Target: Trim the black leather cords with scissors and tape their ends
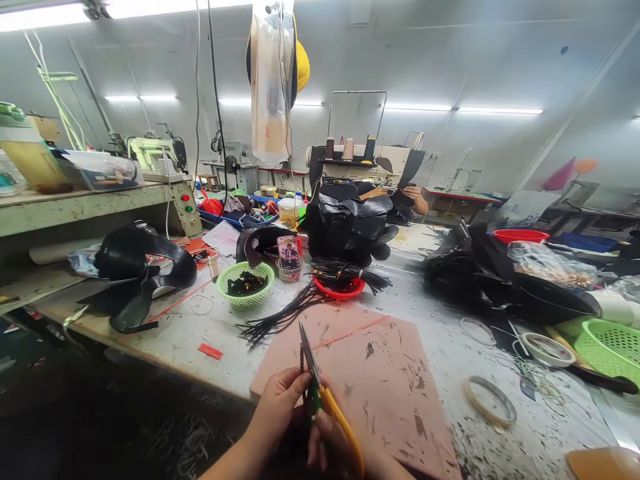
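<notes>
Between the thumb and fingers of my left hand (281, 403) a thin black braided cord (302, 360) is pinched, its end sticking up beside the blades. My right hand (330, 437) grips scissors (313, 363) with yellow-orange handles, points aimed away from me. Both hands are close together over the front edge of a pink board (365, 380). Past the board, a red bowl (345, 293) carries a bundle of black cords (285, 313) that trails down to the left. A green basket (245, 303) beside it holds small black and gold pieces.
A phone (289, 257) stands upright behind the basket. Black leather pieces (135, 260) lie left, and more are piled up (350, 220) at the back. Tape rolls (490, 402) and a black bag (480, 267) sit right. Another person's hand (415, 197) is at a sewing machine (370, 160).
</notes>
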A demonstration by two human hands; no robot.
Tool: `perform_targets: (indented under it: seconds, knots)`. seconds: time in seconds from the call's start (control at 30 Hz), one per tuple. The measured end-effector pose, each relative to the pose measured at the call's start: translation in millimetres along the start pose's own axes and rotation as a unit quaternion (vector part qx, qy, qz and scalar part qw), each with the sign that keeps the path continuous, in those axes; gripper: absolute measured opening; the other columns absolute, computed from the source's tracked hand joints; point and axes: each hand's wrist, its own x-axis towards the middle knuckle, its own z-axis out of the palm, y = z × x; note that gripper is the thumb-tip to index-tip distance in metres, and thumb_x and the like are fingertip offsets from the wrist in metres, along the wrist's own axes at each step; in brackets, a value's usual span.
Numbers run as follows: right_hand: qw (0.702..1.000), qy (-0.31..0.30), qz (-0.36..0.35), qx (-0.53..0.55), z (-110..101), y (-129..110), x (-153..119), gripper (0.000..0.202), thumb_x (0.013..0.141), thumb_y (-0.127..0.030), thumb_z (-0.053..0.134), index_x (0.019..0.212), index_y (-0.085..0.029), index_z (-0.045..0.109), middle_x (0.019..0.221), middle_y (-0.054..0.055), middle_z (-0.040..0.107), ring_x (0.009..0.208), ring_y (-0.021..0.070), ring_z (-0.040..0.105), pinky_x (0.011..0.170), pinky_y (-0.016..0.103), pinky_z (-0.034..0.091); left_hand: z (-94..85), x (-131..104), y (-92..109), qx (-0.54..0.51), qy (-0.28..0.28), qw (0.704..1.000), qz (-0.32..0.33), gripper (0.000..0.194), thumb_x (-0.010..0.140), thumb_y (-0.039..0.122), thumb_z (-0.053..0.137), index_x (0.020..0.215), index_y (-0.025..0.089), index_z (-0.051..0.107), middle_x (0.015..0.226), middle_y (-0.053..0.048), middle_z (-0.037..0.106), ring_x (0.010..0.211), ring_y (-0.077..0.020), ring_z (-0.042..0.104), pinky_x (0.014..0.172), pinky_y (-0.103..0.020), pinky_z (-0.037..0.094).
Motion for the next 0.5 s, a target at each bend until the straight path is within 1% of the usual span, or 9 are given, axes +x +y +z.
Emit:
perform_targets:
  seconds: [0.07,0.13,0.2,0.23,0.3,0.33,0.4,0.43,0.5]
  knots:
    - [1.0,-0.01,0.019,0.003,-0.5,1.3,0.9,0.088,0.056,-0.07,0.055,0.12,-0.018,0.024,0.05,-0.004,0.055,0.033,0.0106,0.049,0.031,0.017,0.033,-1.7,-1.9,2.4,0.013,-0.005,1.0,-0.008,0.03,0.06,0.041,0.068,0.076,0.016,0.069,0.065,-0.001,0.063,0.065,-0.0165,0.055,0.058,-0.026,0.046]
    - [1.0,-0.011,0.025,0.008,-0.9,-0.4,1.6,0.086,0.056,-0.074,0.05,0.119,-0.02,0.026,0.062,0.001,0.06,0.037,0.0123,0.053,0.031,0.018,0.035,-3.9,-3.3,4.5,0.016,0.017,1.0,-0.005,0.034,0.059,0.043,0.067,0.079,0.016,0.069,0.073,-0.003,0.065,0.071,-0.0193,0.056,0.057,-0.028,0.047]
    - [1.0,-0.006,0.013,0.0,-2.2,-4.9,1.1,0.081,0.059,-0.074,0.046,0.119,-0.022,0.027,0.079,0.007,0.062,0.043,0.0135,0.057,0.033,0.019,0.038,-7.3,-3.3,5.9,0.02,0.079,0.996,0.033,0.035,0.06,0.045,0.066,0.08,0.016,0.068,0.079,-0.005,0.065,0.075,-0.0195,0.056,0.057,-0.027,0.047]
    - [1.0,-0.004,0.004,-0.012,-3.3,-7.6,0.4,0.078,0.061,-0.072,0.047,0.119,-0.023,0.027,0.087,0.009,0.061,0.045,0.0133,0.059,0.034,0.019,0.039,-9.5,-2.5,6.6,0.027,0.116,0.991,0.065,0.034,0.061,0.046,0.064,0.078,0.016,0.068,0.075,-0.004,0.065,0.072,-0.0174,0.055,0.056,-0.025,0.046]
    - [0.999,-0.001,-0.003,-0.054,-5.3,-12.1,-1.7,0.072,0.064,-0.066,0.051,0.119,-0.025,0.028,0.097,0.01,0.058,0.045,0.0108,0.057,0.033,0.018,0.037,-14.7,0.0,8.3,0.052,0.175,0.975,0.13,0.033,0.066,0.047,0.059,0.073,0.015,0.066,0.059,0.0,0.059,0.055,-0.0113,0.05,0.05,-0.02,0.041]
    - [0.997,0.005,-0.001,-0.08,-5.8,-13.8,-2.8,0.069,0.066,-0.062,0.053,0.12,-0.026,0.029,0.098,0.01,0.057,0.042,0.0086,0.055,0.033,0.018,0.036,-17.2,1.4,9.5,0.07,0.188,0.968,0.153,0.034,0.067,0.047,0.058,0.074,0.015,0.065,0.054,0.002,0.055,0.048,-0.0091,0.045,0.046,-0.019,0.039]
    - [0.989,0.023,0.012,-0.145,-4.9,-16.4,-4.4,0.062,0.069,-0.053,0.055,0.12,-0.027,0.031,0.094,0.006,0.058,0.039,0.0057,0.049,0.034,0.018,0.036,-21.4,3.7,12.4,0.113,0.186,0.96,0.178,0.034,0.066,0.046,0.06,0.081,0.015,0.064,0.057,0.003,0.055,0.045,-0.0082,0.043,0.045,-0.019,0.037]
    - [0.981,0.036,0.014,-0.188,-3.5,-17.8,-4.8,0.058,0.07,-0.046,0.056,0.12,-0.027,0.034,0.089,0.004,0.058,0.04,0.0061,0.049,0.037,0.019,0.037,-22.8,4.3,14.1,0.137,0.175,0.957,0.184,0.035,0.064,0.045,0.062,0.085,0.015,0.063,0.063,0.001,0.058,0.049,-0.0092,0.046,0.047,-0.02,0.039]
    - [0.956,0.058,0.005,-0.286,0.4,-21.5,-4.8,0.052,0.069,-0.031,0.058,0.117,-0.025,0.041,0.081,0.001,0.059,0.051,0.0101,0.053,0.048,0.022,0.043,-24.4,4.3,17.6,0.186,0.154,0.951,0.191,0.036,0.063,0.042,0.064,0.087,0.016,0.063,0.072,-0.001,0.061,0.059,-0.0127,0.051,0.057,-0.023,0.043]
